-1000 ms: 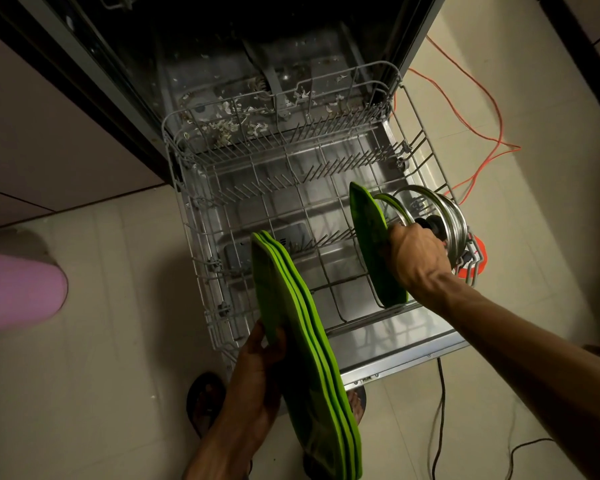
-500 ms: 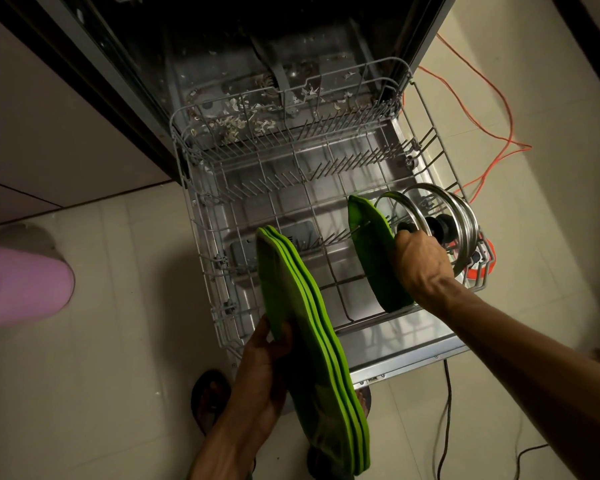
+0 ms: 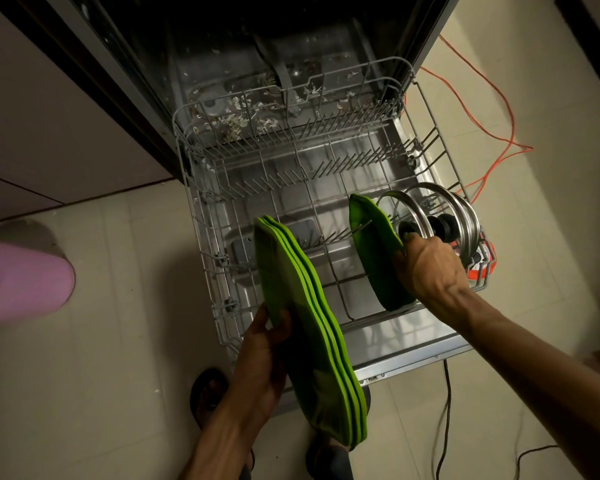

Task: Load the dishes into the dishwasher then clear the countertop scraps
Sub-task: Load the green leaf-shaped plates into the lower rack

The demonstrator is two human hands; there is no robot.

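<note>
I am looking down on the dishwasher, which is standing open with its lower rack pulled out over the door; pale scraps are lying on the tub floor beyond the rack's far edge. Most of the rack's tine rows are standing vacant. At the rack's right side, toward the near right corner, two steel lids with black knobs are standing on edge, and one green plate is standing upright just beside them. My right hand is curling over that plate's upper rim, fingers clamped on it, and appears to be seating it between the tines. My left hand is gripping the stack of green plates on edge, thumb on the near face, fingers hidden behind; the stack is hanging above the rack's near left corner and the door's front edge, not yet loaded. An orange cable and a black cable are lying on the floor to the right. Hazards, in my judgement: releasing the single plate before it is sitting between tines could let it tip against the lids; the one-handed, tilted stack could slide apart and drop onto the floor; the countertop scraps are not in view and that step is remaining.
</note>
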